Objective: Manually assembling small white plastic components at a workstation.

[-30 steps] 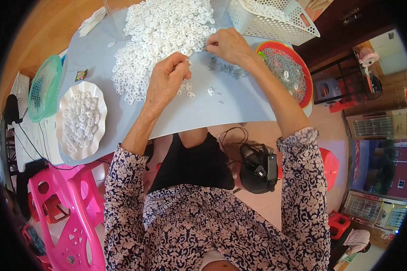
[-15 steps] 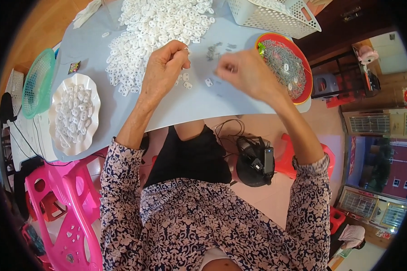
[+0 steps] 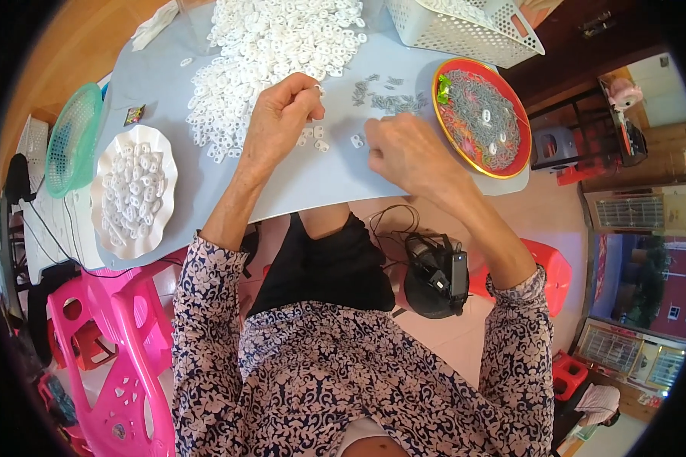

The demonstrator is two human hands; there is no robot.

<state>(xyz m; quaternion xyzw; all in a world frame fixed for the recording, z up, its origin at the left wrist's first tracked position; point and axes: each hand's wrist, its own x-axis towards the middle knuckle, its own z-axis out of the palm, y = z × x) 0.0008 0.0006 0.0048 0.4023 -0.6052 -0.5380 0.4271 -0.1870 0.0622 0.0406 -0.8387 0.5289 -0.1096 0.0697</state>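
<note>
My left hand (image 3: 283,114) is closed, thumb against curled fingers, at the near right side of a heap of small white oval plastic pieces with two holes (image 3: 282,38). Whatever it pinches is hidden. To its right, my right hand (image 3: 411,151) is also closed, knuckles up, over the table near its front edge; its fingertips and anything in them are out of sight. Between the hands lie a few loose white pieces (image 3: 320,141). Just beyond my right hand are small grey metal-looking parts (image 3: 395,101), scattered in loose groups.
A round red tray (image 3: 517,107) of grey parts stands at the right. A white scalloped dish (image 3: 171,171) holds white pieces at the left, near a small wrapper (image 3: 134,114). A perforated basket (image 3: 465,38) sits at the back right; a green basket (image 3: 75,141) is far left.
My right hand, blurred before, has moved slightly nearer to me and uncovers more grey parts. My left hand stays closed in nearly the same place. The whole view has shifted slightly.
</note>
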